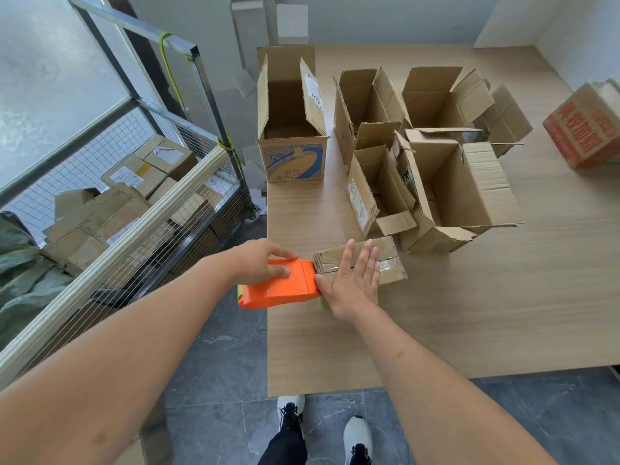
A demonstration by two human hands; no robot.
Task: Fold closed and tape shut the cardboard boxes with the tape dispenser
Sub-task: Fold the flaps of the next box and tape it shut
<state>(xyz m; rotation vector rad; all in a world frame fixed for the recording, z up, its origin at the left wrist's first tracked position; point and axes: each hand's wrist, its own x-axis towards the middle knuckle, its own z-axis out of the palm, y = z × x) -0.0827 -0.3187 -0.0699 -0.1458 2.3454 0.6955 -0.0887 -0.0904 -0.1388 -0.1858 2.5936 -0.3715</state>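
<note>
My left hand (265, 260) grips the orange tape dispenser (281, 286) at the table's (469, 313) near-left edge — its front against the small closed box (389, 260). My right hand (352, 283) presses flat on that box, fingers straight — open boxes (453, 193) stand just behind.

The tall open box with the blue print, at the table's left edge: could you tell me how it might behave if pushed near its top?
The tall open box looks empty, so probably light. It stands tall with flaps up beside the table edge, so it may tip. Its flaps would likely bend.
</note>
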